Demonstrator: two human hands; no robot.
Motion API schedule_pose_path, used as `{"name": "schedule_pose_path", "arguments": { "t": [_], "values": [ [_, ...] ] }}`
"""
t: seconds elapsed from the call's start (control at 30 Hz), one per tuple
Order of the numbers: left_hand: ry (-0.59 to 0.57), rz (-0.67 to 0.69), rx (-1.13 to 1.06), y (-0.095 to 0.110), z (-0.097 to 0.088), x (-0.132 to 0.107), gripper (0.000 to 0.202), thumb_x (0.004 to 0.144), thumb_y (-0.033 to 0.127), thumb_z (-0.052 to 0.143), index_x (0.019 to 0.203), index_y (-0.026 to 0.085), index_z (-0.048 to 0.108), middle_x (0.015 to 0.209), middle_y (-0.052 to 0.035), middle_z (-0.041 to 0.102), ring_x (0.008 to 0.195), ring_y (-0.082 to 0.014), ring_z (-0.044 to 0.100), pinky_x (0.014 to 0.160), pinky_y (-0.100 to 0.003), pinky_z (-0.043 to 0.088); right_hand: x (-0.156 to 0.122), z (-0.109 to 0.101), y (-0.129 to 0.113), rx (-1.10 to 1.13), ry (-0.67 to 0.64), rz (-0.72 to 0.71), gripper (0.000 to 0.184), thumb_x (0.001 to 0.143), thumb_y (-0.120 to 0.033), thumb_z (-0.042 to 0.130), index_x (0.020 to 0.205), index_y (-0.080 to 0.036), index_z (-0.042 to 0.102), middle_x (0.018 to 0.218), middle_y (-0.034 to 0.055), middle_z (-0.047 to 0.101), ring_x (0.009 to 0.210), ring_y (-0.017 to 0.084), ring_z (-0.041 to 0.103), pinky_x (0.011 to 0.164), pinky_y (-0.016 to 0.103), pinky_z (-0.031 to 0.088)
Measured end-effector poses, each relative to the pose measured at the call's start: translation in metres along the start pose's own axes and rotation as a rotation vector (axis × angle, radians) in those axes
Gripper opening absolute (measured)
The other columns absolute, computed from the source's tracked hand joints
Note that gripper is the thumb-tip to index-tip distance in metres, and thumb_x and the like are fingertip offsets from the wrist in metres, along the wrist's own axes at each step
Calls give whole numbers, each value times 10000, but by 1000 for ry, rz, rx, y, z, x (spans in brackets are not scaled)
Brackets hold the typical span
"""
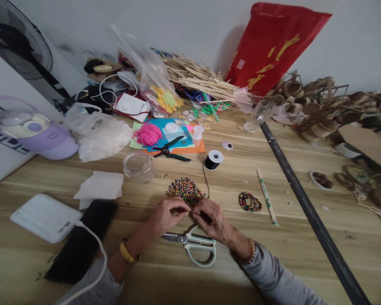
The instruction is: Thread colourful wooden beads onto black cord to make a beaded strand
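Head view: a wooden table (158, 284) was seen from above, with the handwork centred in the lower middle of the frame.
Left hand (165, 215): placed just left of the middle; thumb and fingertip were closed in a pinch, apparently on a small piece (189, 212), too tiny to be identified as bead or strand end.
Right hand (214, 220): set opposite, fingertips likewise closed, apparently on the same small piece.
Beads (182, 189): a loose multicoloured heap was spread at mid-frame, just above the fingertips, its lower edge partly hidden by the hands.
Black cord (205, 174): run from the spool (213, 161), right of centre, down to the heap's right edge beside the right hand; whether it was joined to the pinched piece could not be told.
Scissors (200, 243): rested in the lower middle, blades pointed left, gripped by neither hand.
Beaded loops (257, 206): laid right of centre, well apart from the hands, near the wrapped chopsticks (266, 197).
Pinch work: fine threading or knotting was judged to be in hand; which of the two could not be settled.
Next move: steady pinches were judged to be called for, with the heap left undisturbed; for any trimming, the scissors were placed conveniently near.
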State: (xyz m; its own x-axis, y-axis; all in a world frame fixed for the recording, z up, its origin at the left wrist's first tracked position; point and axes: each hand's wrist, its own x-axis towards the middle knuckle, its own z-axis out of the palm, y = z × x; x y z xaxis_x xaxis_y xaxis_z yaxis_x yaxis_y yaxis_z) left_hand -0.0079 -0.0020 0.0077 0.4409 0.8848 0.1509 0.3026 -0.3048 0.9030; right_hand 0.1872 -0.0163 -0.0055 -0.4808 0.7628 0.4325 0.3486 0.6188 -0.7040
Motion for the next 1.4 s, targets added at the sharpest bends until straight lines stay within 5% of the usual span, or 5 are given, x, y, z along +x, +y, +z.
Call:
{"name": "schedule_pose_path", "arguments": {
  "t": [1.4],
  "values": [
    [-45,-23,35,12,0,0,99,724,120,517,708,144,611,678,-20,623,650,-131,564,642,-216,454,0,1,-3,66,-14,65,64,882,-188,541,864,-177,602,787,61,637,734,163,577,690,286,459]
  ]
}}
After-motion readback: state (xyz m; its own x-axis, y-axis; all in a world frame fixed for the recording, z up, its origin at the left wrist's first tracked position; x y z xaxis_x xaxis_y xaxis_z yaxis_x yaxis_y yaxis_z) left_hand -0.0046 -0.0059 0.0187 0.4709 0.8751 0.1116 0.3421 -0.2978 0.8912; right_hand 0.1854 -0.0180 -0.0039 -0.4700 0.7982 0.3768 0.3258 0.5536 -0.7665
